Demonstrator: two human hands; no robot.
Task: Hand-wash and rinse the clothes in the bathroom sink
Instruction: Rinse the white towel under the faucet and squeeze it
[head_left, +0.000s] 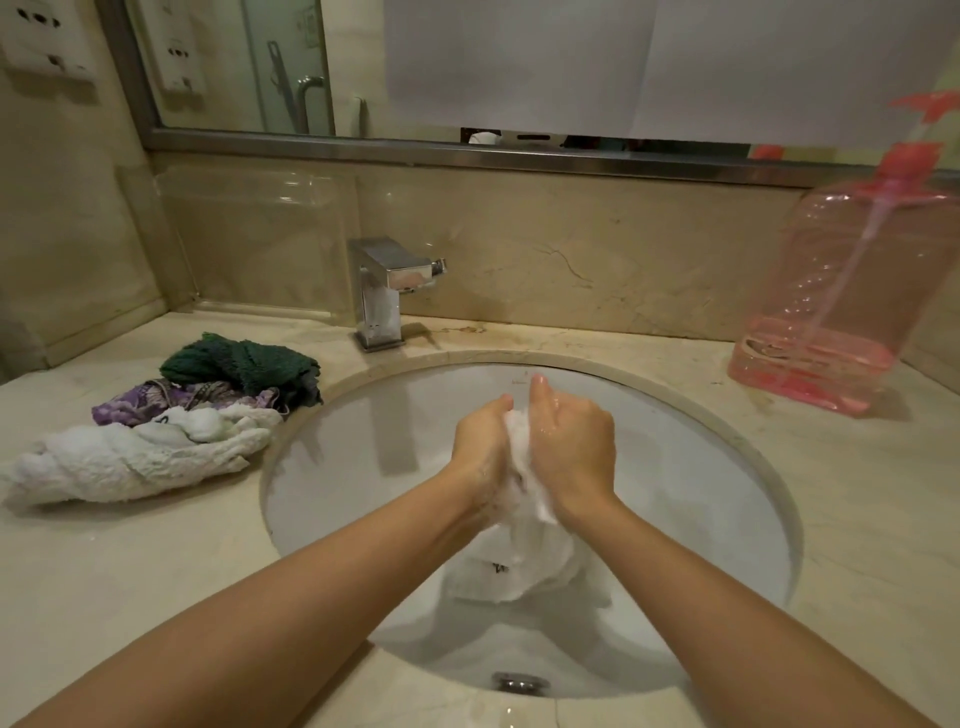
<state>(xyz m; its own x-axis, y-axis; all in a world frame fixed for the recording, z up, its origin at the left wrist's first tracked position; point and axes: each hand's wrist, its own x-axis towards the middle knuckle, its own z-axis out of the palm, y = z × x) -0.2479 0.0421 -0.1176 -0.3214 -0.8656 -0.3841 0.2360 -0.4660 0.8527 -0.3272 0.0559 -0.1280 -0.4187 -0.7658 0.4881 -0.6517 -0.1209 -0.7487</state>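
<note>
**Cloth hangs down from a two-hand grip**

Left hand (480, 441) and right hand (571, 447) pinch a soapy white cloth (524, 545) between them over the sink (727, 431). Its long axis drops toward the person (tail nearly touching the basin). Open room lies toward the tap (382, 291); the washed pile (156, 426) sits left on the desk (130, 561).

Between our hands (535, 447) the upper part of the wet white soapy cloth (519, 551) is pressed out of sight, so we cannot tell how our fingers lie on it, and the small dark mark on its hanging end is too small to read. The tall pink transparent plastic pump bottle (831, 301) is cut by the right edge and its red pump head is blurred. On the beige marble tabletop (156, 561), the purple patterned garment (150, 402) lies mostly hidden under the dark green knitted cloth (244, 361) and the white terry towel (130, 457).
</note>
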